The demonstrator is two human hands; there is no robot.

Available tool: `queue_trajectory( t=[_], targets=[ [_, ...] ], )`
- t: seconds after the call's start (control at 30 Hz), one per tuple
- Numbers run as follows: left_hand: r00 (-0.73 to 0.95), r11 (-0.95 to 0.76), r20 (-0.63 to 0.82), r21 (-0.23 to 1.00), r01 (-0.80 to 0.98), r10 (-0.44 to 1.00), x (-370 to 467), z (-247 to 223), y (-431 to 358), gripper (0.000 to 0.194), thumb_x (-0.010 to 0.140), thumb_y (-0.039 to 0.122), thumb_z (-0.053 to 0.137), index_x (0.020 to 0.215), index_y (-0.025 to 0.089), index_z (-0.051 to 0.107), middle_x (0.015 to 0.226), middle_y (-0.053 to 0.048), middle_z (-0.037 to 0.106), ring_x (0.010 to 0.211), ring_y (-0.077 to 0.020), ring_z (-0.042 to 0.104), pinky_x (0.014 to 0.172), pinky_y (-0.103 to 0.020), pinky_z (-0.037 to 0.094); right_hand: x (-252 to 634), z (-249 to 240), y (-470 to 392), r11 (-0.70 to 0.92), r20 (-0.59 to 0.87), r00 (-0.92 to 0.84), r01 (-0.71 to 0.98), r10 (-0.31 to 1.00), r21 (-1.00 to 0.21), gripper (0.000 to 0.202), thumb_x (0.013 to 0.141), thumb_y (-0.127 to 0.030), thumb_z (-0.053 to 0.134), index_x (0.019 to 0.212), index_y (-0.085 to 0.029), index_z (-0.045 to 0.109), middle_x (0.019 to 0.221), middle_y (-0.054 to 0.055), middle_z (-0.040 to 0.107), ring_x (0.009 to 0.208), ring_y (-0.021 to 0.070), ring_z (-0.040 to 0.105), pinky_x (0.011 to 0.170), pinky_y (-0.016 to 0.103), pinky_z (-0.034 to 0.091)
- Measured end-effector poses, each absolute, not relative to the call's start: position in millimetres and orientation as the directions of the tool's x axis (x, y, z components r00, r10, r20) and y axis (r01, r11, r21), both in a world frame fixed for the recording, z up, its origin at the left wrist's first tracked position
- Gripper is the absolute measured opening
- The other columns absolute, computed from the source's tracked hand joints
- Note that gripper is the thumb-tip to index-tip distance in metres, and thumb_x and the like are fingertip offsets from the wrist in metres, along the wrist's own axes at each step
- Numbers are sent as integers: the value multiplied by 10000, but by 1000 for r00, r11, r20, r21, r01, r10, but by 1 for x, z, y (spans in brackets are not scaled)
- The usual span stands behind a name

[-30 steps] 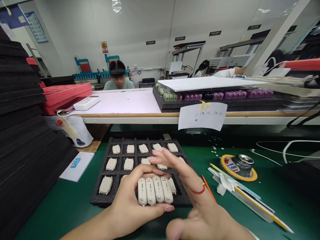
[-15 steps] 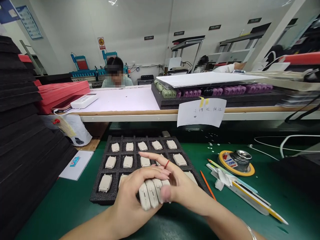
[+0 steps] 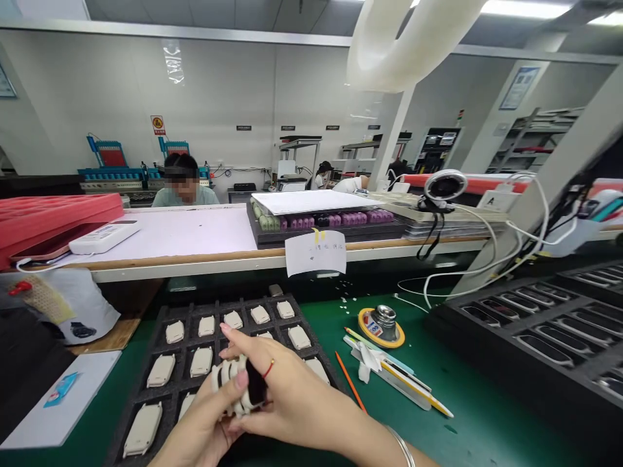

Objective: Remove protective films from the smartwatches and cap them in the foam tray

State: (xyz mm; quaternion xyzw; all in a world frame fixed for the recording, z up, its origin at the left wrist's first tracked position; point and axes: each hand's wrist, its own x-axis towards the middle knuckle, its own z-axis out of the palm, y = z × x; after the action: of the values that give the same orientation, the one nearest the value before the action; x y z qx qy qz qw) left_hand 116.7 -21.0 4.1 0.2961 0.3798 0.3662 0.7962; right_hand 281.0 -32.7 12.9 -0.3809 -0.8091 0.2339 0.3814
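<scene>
My left hand (image 3: 207,415) is closed around the lower left of a stack of several off-white watch cases (image 3: 228,376), its thumb lying over their edges. From the right, my right hand (image 3: 287,383) wraps the same stack, its index finger stretched along the top. A dark glossy face (image 3: 256,383) shows at the stack's right end, beside the right palm. Both hands are above a black foam tray (image 3: 182,370) whose compartments hold more off-white watch cases (image 3: 161,371). My hands and forearms hide part of the tray.
Right of the tray lie an orange stick (image 3: 350,381), a white-and-yellow pen-like tool (image 3: 416,389) and a metal-capped bottle (image 3: 386,319) in a yellow ring. A black tray of watches (image 3: 542,350) stands far right. A shelf (image 3: 214,263) crosses behind; a co-worker (image 3: 182,185) sits beyond it.
The view has swung right and up, bringing the right-hand watch tray into sight. In my hands the stack has turned, and a dark face now shows at its right end.
</scene>
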Motion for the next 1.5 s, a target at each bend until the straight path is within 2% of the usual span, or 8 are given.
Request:
queue_trajectory(
  t=[0.1, 0.23, 0.47, 0.67, 0.93, 1.07, 1.27, 1.5],
  targets=[
    [437, 592, -412, 664, -458, 800, 117, 8, -19, 235, 753, 261, 818, 921, 115, 742, 842, -85, 760, 762, -194, 729, 674, -238, 577, 289, 24, -33, 523, 423, -340, 301, 840, -797, 518, 680, -204, 862, 1136, -245, 619, 1186, 50, 666, 946, 190, 679, 775, 273, 572],
    [500, 603, -359, 613, -510, 788, 115, 5, -19, 270, 713, 262, 850, 918, 115, 753, 876, -117, 777, 792, -225, 746, 724, -283, 606, 292, 28, -29, 578, 518, -302, 158, 801, -801, 164, 731, -175, 821, 716, -195, 659, 1104, 56, 701, 865, 177, 689, 711, 266, 570],
    [620, 635, -262, 579, -512, 740, 113, -2, -18, 387, 646, 383, 883, 918, 131, 772, 928, -129, 784, 714, -198, 749, 461, -148, 501, 294, 20, -31, 688, 680, 214, 46, 701, -724, 106, 887, -178, 691, 819, -259, 680, 846, -5, 726, 764, 142, 716, 755, 273, 601],
    [725, 664, -109, 512, -546, 680, 109, -1, -19, 394, 685, 397, 857, 970, 137, 777, 928, -117, 787, 728, -171, 747, 430, -97, 440, 290, 19, -40, 700, 655, -246, 270, 714, -662, 632, 726, -281, 854, 1284, -285, 557, 1270, 79, 632, 1235, 266, 571, 1048, 405, 498],
    [783, 651, 93, 499, -572, 616, 108, -4, -19, 356, 827, 377, 738, 1115, 168, 730, 1013, -117, 768, 885, -210, 756, 466, -90, 465, 290, 20, -45, 731, 705, -223, 346, 673, -589, 643, 802, -408, 784, 1362, -251, 510, 1358, 107, 577, 1278, 281, 549, 1068, 405, 503],
    [784, 637, 126, 512, -576, 607, 108, -4, -19, 339, 833, 366, 730, 1108, 169, 723, 1033, -129, 759, 919, -222, 748, 461, -94, 467, 302, 24, -56, 778, 855, 20, 403, 518, -481, 401, 891, -107, 660, 1249, -286, 626, 1151, 23, 725, 1045, 187, 707, 947, 284, 594],
    [761, 655, 24, 493, -573, 648, 108, -5, -20, 332, 759, 341, 805, 1039, 174, 745, 845, -54, 743, 553, -89, 676, 437, -112, 495, 310, 29, -68, 853, 800, -387, 445, 458, -273, 325, 957, -127, 565, 1232, -254, 682, 1119, 10, 764, 1052, 197, 718, 950, 272, 602],
    [729, 640, -66, 537, -550, 681, 106, -4, -21, 419, 688, 387, 852, 1024, 175, 716, 841, -49, 710, 544, -91, 643, 418, -124, 464, 297, 28, -66, 861, 792, -459, 484, 403, -157, 266, 984, -135, 532, 1210, -171, 668, 1102, 29, 764, 1125, 179, 648, 1024, 290, 530]
  ],
)
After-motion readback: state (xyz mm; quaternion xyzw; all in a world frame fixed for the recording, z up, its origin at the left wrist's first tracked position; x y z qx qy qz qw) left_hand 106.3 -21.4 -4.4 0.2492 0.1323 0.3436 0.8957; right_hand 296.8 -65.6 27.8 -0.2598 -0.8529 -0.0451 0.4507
